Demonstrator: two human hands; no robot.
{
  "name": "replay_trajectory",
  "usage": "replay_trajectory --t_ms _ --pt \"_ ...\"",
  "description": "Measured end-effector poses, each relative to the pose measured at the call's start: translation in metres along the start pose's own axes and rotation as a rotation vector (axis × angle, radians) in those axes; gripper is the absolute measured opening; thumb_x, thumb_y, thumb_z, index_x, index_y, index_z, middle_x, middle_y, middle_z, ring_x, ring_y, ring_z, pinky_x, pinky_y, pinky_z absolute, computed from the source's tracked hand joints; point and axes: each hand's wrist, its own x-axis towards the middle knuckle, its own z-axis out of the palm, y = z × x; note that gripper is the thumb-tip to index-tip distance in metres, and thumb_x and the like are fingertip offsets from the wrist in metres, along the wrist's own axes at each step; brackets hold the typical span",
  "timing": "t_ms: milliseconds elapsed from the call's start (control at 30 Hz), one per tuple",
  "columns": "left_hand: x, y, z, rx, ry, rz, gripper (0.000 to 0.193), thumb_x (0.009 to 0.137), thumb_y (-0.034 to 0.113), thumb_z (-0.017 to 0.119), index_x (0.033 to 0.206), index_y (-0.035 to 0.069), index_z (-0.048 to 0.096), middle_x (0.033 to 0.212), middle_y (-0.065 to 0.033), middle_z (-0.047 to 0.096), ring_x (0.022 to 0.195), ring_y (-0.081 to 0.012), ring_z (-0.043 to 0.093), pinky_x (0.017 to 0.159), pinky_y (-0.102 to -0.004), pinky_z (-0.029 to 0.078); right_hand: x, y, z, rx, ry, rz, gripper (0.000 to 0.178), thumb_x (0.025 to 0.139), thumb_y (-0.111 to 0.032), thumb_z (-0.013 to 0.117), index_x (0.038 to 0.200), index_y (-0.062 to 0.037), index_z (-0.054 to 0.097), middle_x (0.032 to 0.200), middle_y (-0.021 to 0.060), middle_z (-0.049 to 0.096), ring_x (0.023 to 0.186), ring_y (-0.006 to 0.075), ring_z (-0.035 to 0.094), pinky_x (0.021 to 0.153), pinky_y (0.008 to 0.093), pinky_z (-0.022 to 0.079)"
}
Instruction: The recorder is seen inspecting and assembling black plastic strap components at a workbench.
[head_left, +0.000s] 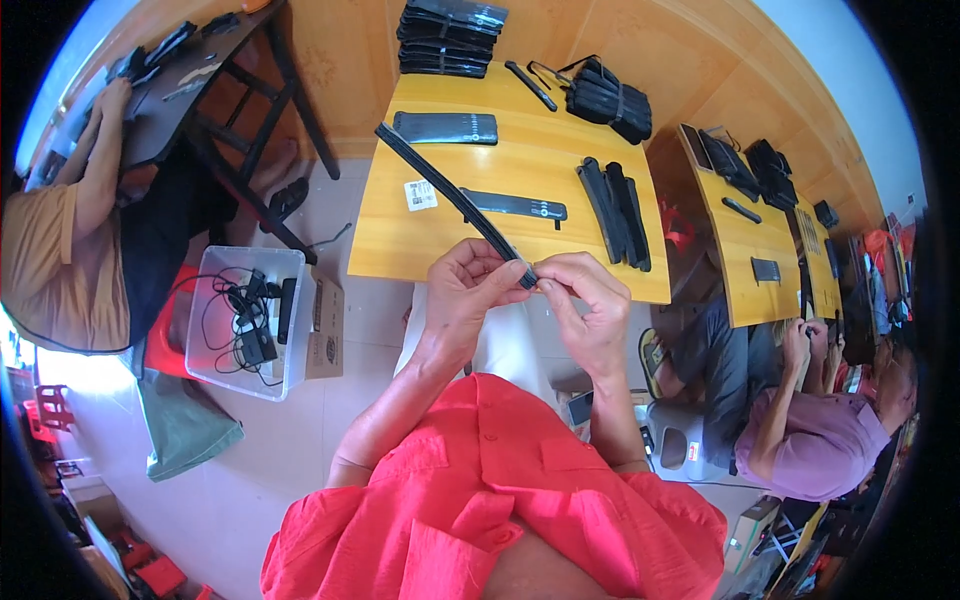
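Observation:
A long, narrow black strip (440, 182), apparently folded, slants from upper left down to my fingers. Near its lower end my left hand (468, 290) grips it between thumb and fingers. At the very tip, my right hand (585, 295) pinches the end, its fingers closed; whether a smaller piece is there too is hidden. Beneath the strip, a flat black sleeve (515, 205) lies on the yellow table (400, 245), beside a white printed sticker (420, 195). Farther back rests a wider black sleeve (447, 128). Several folded black sleeves (612, 215) lie to the right.
At the table's back are a stack of black sleeves (450, 40), a black stick-shaped piece (531, 86) and a tied black bundle (608, 100). A clear bin (205, 340) of cables stands left. Co-workers sit left and right, the right one by another yellow table (735, 285).

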Motion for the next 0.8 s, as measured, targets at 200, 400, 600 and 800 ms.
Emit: replay_trajectory --t_ms 200,400,600,800 --pt "-0.0018 -0.0035 0.0003 0.033 0.006 0.033 0.017 0.08 0.004 0.064 0.094 -0.001 0.055 0.084 -0.0081 0.062 0.073 -0.0127 0.062 0.066 -0.0264 0.056 -0.0021 -0.0003 -0.0019 -0.047 -0.06 0.008 0.01 0.074 0.006 0.062 0.083 0.0037 0.061 0.079 0.0138 0.061 0.069 0.0251 0.062 0.06 0.0296 0.049" --pt "-0.0005 -0.0055 0.0001 0.072 0.009 0.075 0.017 0.08 0.002 0.064 0.093 -0.001 0.054 0.084 -0.008 0.062 0.074 -0.0122 0.062 0.067 -0.0257 0.055 -0.0021 0.0001 0.0007 -0.069 -0.09 0.016 0.01 0.076 0.006 0.061 0.085 0.004 0.06 0.079 0.0144 0.061 0.069 0.0264 0.062 0.059 0.0305 0.049" --pt "0.0007 -0.009 0.0009 0.12 0.027 0.157 0.019 0.078 0.0 0.066 0.093 -0.001 0.054 0.084 -0.0079 0.062 0.075 -0.0105 0.061 0.067 -0.0241 0.054 -0.0051 0.0008 0.0057 -0.127 -0.081 0.004 0.011 0.077 0.005 0.059 0.088 0.0043 0.059 0.079 0.0156 0.06 0.07 0.0286 0.061 0.059 0.0319 0.049" --pt "0.0002 -0.0095 0.0007 0.127 0.038 0.143 0.02 0.078 -0.001 0.066 0.094 -0.001 0.054 0.085 -0.0085 0.062 0.076 -0.0107 0.061 0.067 -0.0237 0.054 -0.007 0.0052 0.0065 -0.107 -0.094 0.026 0.01 0.078 0.005 0.059 0.088 0.0044 0.059 0.078 0.0156 0.059 0.069 0.0287 0.061 0.06 0.0325 0.049"
